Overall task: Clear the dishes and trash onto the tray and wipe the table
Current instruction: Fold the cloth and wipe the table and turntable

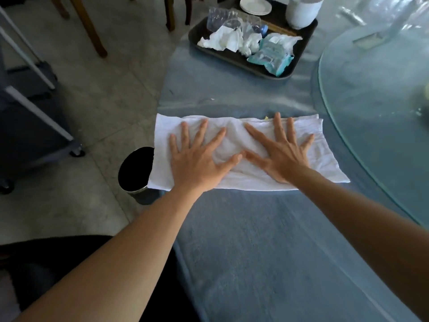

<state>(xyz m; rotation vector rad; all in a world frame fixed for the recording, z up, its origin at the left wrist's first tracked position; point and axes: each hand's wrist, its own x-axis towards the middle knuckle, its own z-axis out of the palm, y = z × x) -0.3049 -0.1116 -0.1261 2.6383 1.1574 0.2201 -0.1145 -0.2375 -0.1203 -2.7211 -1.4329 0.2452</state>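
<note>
A white cloth (322, 147) lies spread flat on the blue-covered table (255, 240), its left end hanging over the table edge. My left hand (199, 156) and my right hand (281, 149) press down on it side by side, fingers straight and spread, thumbs nearly touching. A small yellow crumb (267, 117) peeks out at the cloth's far edge. Farther back stands a dark tray (222, 54) holding crumpled white tissues (226, 39), a crushed clear plastic bottle (229, 18), a teal wet-wipe pack (272, 54), white plates (255, 5) and a white container (301, 10).
A round glass turntable (376, 108) covers the table's right side. A black-lined waste bin (137, 170) stands on the floor just left of the table edge. A dark cart (30, 117) is at far left, and wooden chair legs (90, 26) stand at the back.
</note>
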